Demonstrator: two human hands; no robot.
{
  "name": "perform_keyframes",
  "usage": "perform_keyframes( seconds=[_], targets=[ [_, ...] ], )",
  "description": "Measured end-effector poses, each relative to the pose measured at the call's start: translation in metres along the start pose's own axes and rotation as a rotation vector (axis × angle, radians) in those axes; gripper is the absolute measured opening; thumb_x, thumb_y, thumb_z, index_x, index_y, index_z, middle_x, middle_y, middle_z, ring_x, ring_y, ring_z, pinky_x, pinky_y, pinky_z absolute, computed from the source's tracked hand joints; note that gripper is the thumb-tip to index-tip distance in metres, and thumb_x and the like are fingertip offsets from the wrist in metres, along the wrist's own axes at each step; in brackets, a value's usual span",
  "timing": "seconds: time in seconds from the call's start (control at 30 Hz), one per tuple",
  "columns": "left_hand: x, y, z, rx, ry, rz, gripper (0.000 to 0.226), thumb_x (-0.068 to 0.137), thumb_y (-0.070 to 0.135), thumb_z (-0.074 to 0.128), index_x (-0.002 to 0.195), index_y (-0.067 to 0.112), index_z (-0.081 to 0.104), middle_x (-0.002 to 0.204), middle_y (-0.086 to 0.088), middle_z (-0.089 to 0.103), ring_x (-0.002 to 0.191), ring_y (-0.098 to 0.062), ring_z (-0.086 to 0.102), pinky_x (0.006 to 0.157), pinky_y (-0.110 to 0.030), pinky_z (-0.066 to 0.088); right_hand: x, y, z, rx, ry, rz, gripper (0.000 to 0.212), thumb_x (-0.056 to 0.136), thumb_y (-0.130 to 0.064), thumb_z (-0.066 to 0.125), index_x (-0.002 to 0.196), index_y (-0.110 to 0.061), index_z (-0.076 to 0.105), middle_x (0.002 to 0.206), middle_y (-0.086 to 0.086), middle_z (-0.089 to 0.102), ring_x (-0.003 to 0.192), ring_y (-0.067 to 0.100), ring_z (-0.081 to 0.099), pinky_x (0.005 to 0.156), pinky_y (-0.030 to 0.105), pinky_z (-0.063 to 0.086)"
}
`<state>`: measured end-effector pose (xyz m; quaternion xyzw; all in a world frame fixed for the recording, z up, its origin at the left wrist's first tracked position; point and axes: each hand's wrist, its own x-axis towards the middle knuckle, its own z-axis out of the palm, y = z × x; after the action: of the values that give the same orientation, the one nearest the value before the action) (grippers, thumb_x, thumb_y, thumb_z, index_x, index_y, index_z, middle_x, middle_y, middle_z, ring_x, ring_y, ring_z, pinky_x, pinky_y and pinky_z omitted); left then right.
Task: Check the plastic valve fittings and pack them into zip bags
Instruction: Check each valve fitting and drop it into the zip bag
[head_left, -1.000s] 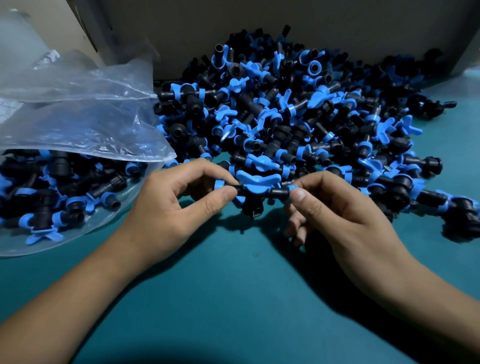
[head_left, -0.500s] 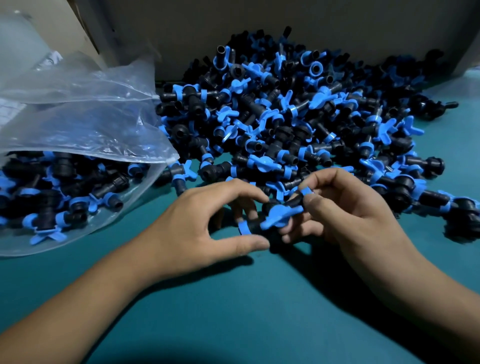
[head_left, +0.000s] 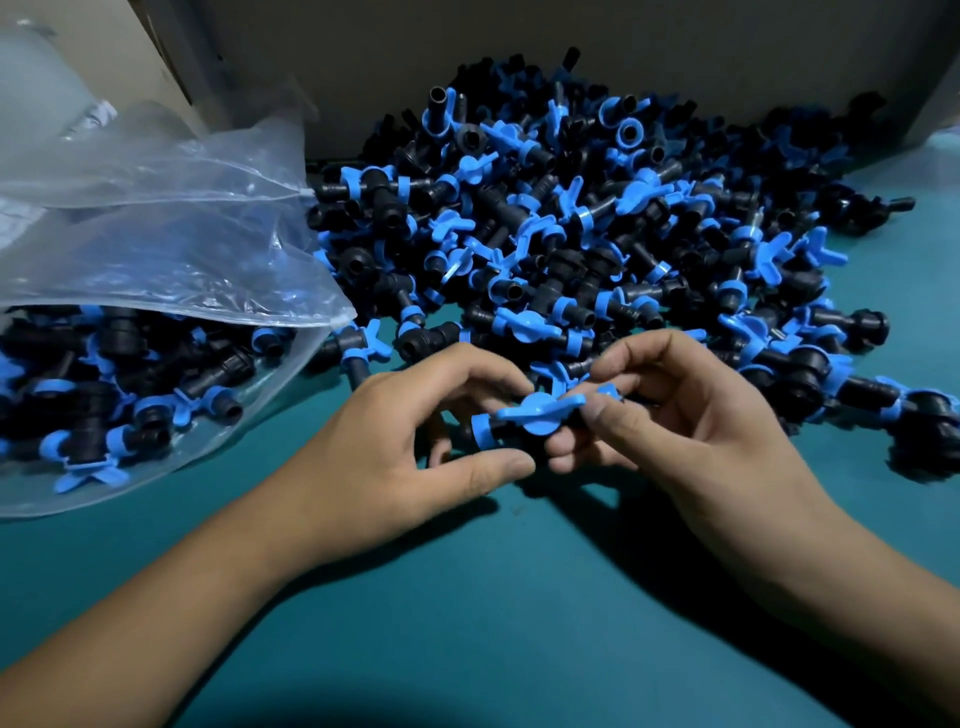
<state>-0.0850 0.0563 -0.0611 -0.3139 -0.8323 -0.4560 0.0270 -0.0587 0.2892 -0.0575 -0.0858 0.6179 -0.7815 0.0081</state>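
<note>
Both hands are pinching one valve fitting (head_left: 524, 423) low over the table (head_left: 519, 597), its long axis running left-right between them. Left hand (head_left: 410, 447) is gripping the end nearer the open zip bag (head_left: 156, 249); right hand (head_left: 675, 415) is gripping the far end.

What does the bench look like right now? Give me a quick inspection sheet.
Surface: teal table mat, bare in front of the hands.
Job's things: large loose pile of valve fittings, black with blue handles, behind the hands; one held valve fitting just above the mat; open clear zip bag at left, partly filled with fittings, lying on its side with its mouth toward the pile.
Clutter: a few stray fittings between bag and pile.
Grippers: left hand and right hand both pinch the held fitting, fingers curled round its ends.
Cables: nothing seen.
Surroundings: grey board wall behind the pile; more clear plastic at far left.
</note>
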Motion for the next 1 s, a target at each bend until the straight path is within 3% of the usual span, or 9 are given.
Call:
perform_keyframes(
  seconds=[0.1,0.2,0.37,0.6,0.77,0.87,0.93,1.0],
  targets=[
    [0.001,-0.002,0.000,0.070,0.078,0.029,0.020,0.091,0.038,0.074,0.105,0.026,0.065,0.094,0.006,0.071,0.076,-0.023,0.067,0.069,-0.043,0.054,0.000,0.001,0.000,0.022,-0.007,0.004,0.035,0.085,-0.006,0.068,0.113,0.009,0.053,0.096,0.031,0.061,0.075,0.036,0.077,0.072,0.035,0.066],
    [0.001,-0.002,-0.004,0.003,0.153,0.013,0.016,0.091,0.038,0.072,0.099,0.025,0.067,0.091,0.005,0.070,0.076,-0.020,0.067,0.070,-0.035,0.055,0.001,-0.001,0.003,0.027,0.023,0.010,0.032,0.085,-0.006,0.068,0.110,0.008,0.055,0.088,0.020,0.061,0.071,0.035,0.077,0.067,0.033,0.065],
    [0.002,-0.001,-0.002,-0.303,0.133,-0.107,0.019,0.091,0.037,0.070,0.092,0.019,0.066,0.065,-0.008,0.064,0.044,-0.019,0.051,0.044,-0.021,0.041,0.002,0.001,0.002,-0.012,0.028,0.016,0.030,0.089,-0.014,0.069,0.106,0.007,0.056,0.075,0.013,0.061,0.060,0.032,0.072,0.056,0.027,0.058],
    [0.004,0.002,-0.003,-0.458,0.145,-0.154,0.026,0.090,0.038,0.068,0.089,0.012,0.062,0.056,-0.012,0.062,0.036,-0.022,0.042,0.039,-0.022,0.036,0.000,0.002,0.001,-0.197,-0.007,-0.017,0.036,0.090,-0.038,0.067,0.101,-0.005,0.060,0.063,0.004,0.059,0.048,0.025,0.059,0.047,0.031,0.049],
    [0.006,0.001,-0.002,-0.393,0.179,-0.106,0.018,0.086,0.033,0.073,0.089,0.016,0.066,0.062,-0.006,0.063,0.045,-0.015,0.049,0.042,-0.019,0.039,-0.002,0.005,0.000,-0.238,-0.030,-0.091,0.025,0.092,-0.032,0.067,0.103,-0.010,0.063,0.075,-0.001,0.060,0.060,0.017,0.056,0.053,0.028,0.052],
    [0.006,0.001,-0.004,-0.353,0.230,-0.049,0.013,0.084,0.019,0.080,0.092,0.016,0.070,0.079,0.002,0.068,0.064,-0.014,0.059,0.052,-0.025,0.047,-0.003,0.004,-0.001,-0.350,-0.040,-0.198,0.006,0.096,-0.022,0.071,0.100,-0.022,0.067,0.093,-0.008,0.066,0.076,0.022,0.060,0.065,0.033,0.052],
    [0.007,-0.001,-0.005,-0.278,0.243,-0.002,0.014,0.082,0.008,0.082,0.088,0.011,0.069,0.088,-0.004,0.070,0.078,-0.026,0.064,0.067,-0.034,0.050,-0.002,0.004,-0.004,-0.455,-0.032,-0.287,0.017,0.093,-0.007,0.077,0.097,-0.022,0.069,0.102,-0.004,0.066,0.095,0.023,0.064,0.076,0.039,0.054],
    [0.009,-0.002,-0.005,-0.193,0.209,0.052,0.020,0.078,-0.006,0.078,0.080,0.009,0.064,0.092,-0.006,0.067,0.086,-0.030,0.064,0.075,-0.031,0.049,-0.001,0.004,-0.006,-0.552,-0.042,-0.371,0.032,0.086,0.009,0.079,0.092,-0.021,0.069,0.104,-0.001,0.066,0.103,0.024,0.065,0.081,0.038,0.053]
  ],
)
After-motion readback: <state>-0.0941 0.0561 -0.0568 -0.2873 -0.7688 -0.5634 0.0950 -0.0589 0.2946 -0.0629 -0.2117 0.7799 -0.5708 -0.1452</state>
